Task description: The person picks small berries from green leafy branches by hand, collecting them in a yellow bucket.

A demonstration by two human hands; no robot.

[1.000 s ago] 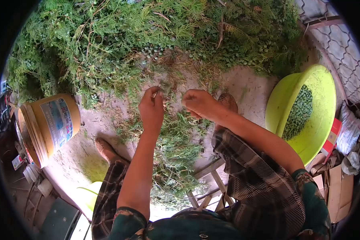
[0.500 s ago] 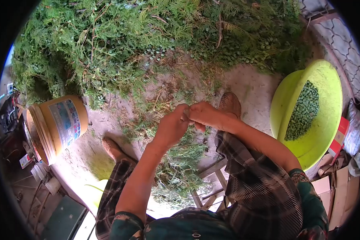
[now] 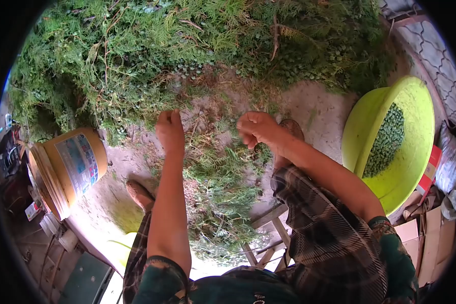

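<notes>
My left hand (image 3: 170, 133) is in front of the large pile of green conifer branches (image 3: 152, 61), its fingers pressed together. Whatever those fingers pinch is too small to name. To its right, and well apart from it, my right hand (image 3: 260, 129) hovers near my right shoe (image 3: 292, 129). Its fingers are curled inward and slightly blurred, so their contents are hidden. Beneath and between both hands, loose conifer sprigs (image 3: 220, 195) lie scattered on the floor. A tilted yellow-green basin (image 3: 415, 137) at the right contains many small green cones (image 3: 385, 144).
A tan bucket (image 3: 88, 162) with a printed label leans at the left. Cardboard (image 3: 433, 243), a red box (image 3: 430, 169) and plastic bags (image 3: 448, 159) crowd the right edge. Wooden rungs (image 3: 271, 218) show below my knees. A dark green panel (image 3: 86, 278) is at lower left.
My hands were together in the middle and have moved apart. The left one went left and up toward the branch pile; the right one moved slightly up and right.
</notes>
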